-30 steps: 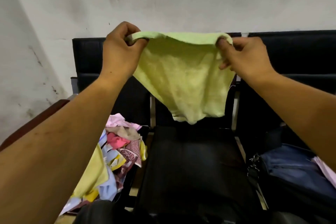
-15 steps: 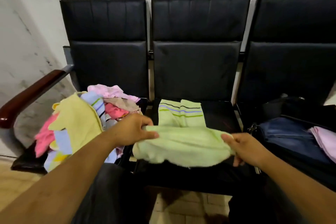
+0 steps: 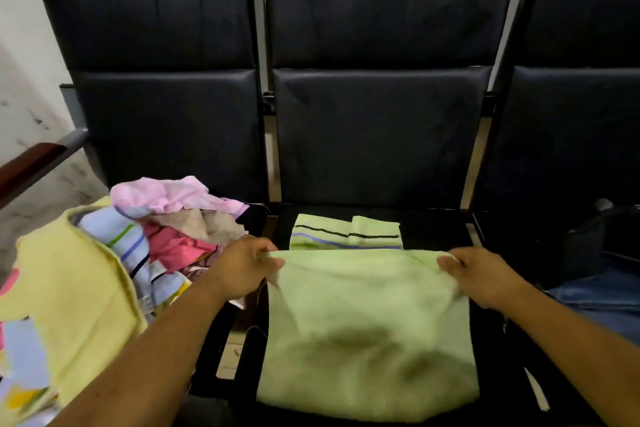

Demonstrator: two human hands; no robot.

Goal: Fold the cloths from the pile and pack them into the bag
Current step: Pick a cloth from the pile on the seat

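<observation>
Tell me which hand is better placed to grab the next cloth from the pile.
Left. The left hand grips the green cloth right beside the pile; the right hand is across the cloth, nearer the bag.

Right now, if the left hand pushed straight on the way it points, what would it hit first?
Likely the folded striped cloth, just beyond the plain green cloth the left hand pinches; depth is unclear.
</observation>
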